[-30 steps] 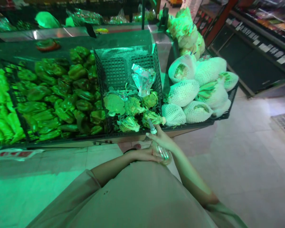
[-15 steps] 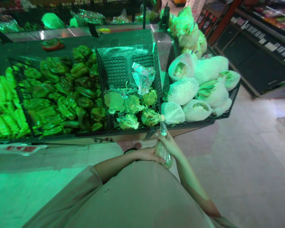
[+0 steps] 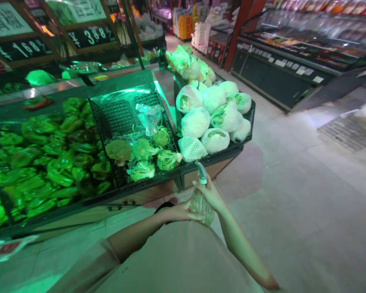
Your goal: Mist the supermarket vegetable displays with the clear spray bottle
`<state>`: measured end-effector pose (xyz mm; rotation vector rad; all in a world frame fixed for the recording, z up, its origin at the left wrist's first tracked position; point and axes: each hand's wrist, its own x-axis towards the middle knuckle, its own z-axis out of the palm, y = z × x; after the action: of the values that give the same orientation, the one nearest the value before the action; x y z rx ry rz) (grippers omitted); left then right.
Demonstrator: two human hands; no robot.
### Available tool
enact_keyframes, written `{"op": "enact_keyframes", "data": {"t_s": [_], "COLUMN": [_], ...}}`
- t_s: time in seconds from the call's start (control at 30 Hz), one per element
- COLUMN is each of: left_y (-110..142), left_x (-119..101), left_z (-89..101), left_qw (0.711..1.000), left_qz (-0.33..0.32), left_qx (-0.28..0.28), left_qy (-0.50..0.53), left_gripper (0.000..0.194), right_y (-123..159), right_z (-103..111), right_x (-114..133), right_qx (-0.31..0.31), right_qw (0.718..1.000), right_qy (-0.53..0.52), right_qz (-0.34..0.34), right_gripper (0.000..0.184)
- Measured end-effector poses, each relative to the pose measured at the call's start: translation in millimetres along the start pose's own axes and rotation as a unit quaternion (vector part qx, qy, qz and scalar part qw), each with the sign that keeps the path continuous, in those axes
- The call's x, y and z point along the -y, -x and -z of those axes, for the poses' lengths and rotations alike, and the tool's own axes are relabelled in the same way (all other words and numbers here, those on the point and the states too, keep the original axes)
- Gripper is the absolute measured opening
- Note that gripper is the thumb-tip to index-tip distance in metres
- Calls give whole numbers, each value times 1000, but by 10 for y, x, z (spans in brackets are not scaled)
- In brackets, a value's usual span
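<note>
A clear plastic spray bottle (image 3: 201,199) with a pale nozzle is held upright in front of my body, just short of the produce stand. My right hand (image 3: 212,195) is wrapped round its neck and upper body. My left hand (image 3: 179,211) cups the bottle's lower side, fingers curled against it. The nozzle points toward a black crate (image 3: 122,114) with several broccoli heads (image 3: 143,150) and a crumpled plastic bag (image 3: 149,118).
Green peppers (image 3: 49,154) fill the crates to the left. Net-wrapped cabbages (image 3: 210,118) pile in the crate at the stand's right corner. Price boards (image 3: 91,36) hang behind. A refrigerated counter (image 3: 293,69) lines the far right, across a tiled aisle (image 3: 293,195).
My view has lifted and swung to the right, showing more of the aisle and price boards. Both hands keep their hold on the bottle, which stands more upright.
</note>
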<state>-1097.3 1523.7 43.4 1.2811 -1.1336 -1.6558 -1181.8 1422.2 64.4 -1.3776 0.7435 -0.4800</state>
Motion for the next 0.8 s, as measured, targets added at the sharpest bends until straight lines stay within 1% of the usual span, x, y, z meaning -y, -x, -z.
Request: {"op": "enact_keyframes", "data": {"t_s": [0.07,0.2,0.27,0.33,0.4,0.43,0.57,0.67,0.73,0.8], "left_y": [-54,-116,-128,-139,-163,-183,-317,-444,-529,-607], "left_x": [-44,-65,-39,-4,22,29,-9,-96,-157,-205], "left_z": [-97,-232,-253,-250,-233,-220,-148,-53,35,139], "left_qw": [1000,999,998,997,996,995,992,991,990,991], "left_qz": [-3,-5,-3,-7,-15,-20,-42,-66,-76,-80], "left_qx": [-4,-42,-59,-72,-84,-90,-103,-99,-90,-83], "left_qy": [-1,7,14,24,35,40,56,68,71,70], "left_gripper": [54,51,47,43,42,42,49,56,57,52], "right_y": [27,42,36,20,-11,-32,-156,-299,-417,-545], "right_z": [73,92,69,48,37,37,88,172,233,283], "right_x": [-52,-80,-77,-77,-74,-69,-33,-60,-120,-178], "right_qx": [3,-40,-32,-8,2,3,8,-34,-53,-43], "right_qw": [1000,997,996,996,997,998,998,997,996,998], "right_qy": [-6,13,36,49,43,33,-11,10,34,40], "right_qz": [1,64,79,73,64,59,57,67,56,33], "right_gripper": [37,46,40,29,23,23,35,41,36,27]}}
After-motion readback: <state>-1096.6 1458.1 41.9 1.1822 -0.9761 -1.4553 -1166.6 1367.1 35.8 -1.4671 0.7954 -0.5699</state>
